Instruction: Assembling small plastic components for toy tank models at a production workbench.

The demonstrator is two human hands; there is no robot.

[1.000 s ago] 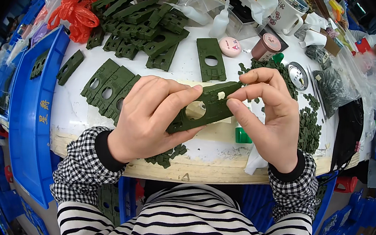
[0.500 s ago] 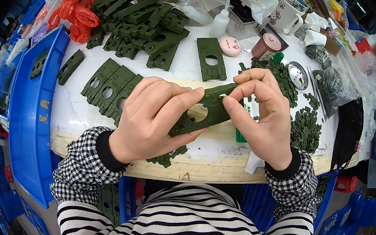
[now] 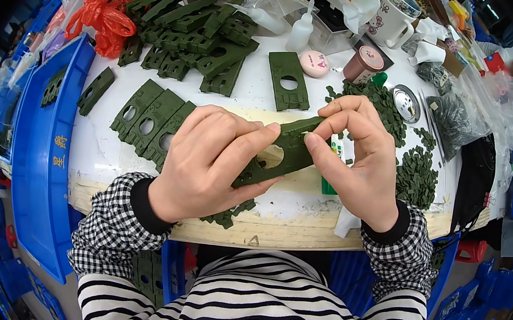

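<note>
A dark green plastic tank hull top with a round hole is held tilted above the table. My left hand is closed on its left part, thumb at the near side and fingers over the top. At the hull's right end, my right hand is closed in a pinch, thumb and fingertips against the upper edge. Anything small between those fingertips is hidden. Left of my left hand lie several matching hull tops in an overlapping row. Another hull top lies beyond my hands.
A heap of green hull parts fills the back left. Small green pieces are piled at the right, near a round metal lid. A white squeeze bottle and a mug stand behind. A blue tray sits left.
The hull has tipped slightly in my hands, and its hole looks narrower. My right fingertips have stayed at its upper right edge.
</note>
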